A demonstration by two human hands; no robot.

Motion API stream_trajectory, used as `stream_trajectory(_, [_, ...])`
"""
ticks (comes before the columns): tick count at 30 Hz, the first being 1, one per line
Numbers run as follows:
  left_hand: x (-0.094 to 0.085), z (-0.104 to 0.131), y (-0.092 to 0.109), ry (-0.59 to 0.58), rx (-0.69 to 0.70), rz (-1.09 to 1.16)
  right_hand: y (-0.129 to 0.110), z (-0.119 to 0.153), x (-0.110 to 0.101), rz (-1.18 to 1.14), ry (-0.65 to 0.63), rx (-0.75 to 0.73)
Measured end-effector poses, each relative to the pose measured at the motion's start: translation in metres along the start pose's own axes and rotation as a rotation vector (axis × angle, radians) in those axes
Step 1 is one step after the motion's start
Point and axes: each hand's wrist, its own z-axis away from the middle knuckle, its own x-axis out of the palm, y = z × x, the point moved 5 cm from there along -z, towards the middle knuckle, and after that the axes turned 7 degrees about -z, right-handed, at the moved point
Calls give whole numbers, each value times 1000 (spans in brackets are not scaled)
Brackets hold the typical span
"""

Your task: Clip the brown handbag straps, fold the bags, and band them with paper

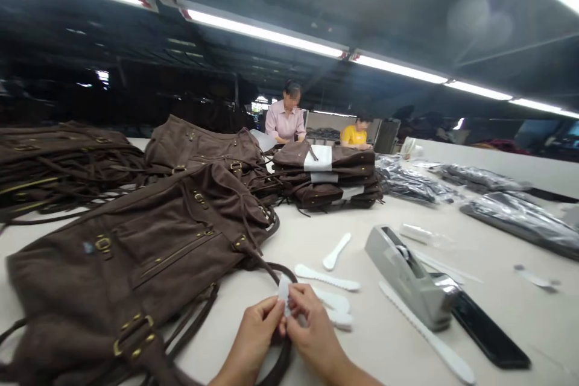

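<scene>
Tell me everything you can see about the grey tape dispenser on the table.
The tape dispenser is a long, light grey block, seemingly hard plastic, with a shiny part at its near end. It sits upright on the pale table, right of the right hand, angled away to the left. No hand touches it. A black, flat object lies close by its near end; contact is unclear.

Plain dark brown fills the near bag [172, 223], gold gleams on its buckles [103, 243]! White on the small slip [283, 289], off-white tabletop [203, 332], grey tape dispenser [407, 283], and 2 tops: 1 pale pink shirt [284, 123], 1 bright yellow top [353, 135]!
</scene>
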Motion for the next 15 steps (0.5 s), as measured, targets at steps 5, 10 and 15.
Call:
stream_trajectory(5, [3, -1, 1, -101, -15, -69, 19, 13, -3, 98, 30, -28])
stream_trajectory(10, [3, 4, 8, -65, -4, -65, 42, 31, -7, 200, 84, -148])
stream_trajectory(15, [4, 8, 15, -74, -13, -33, 32, 36, -9, 290, 27, -153])
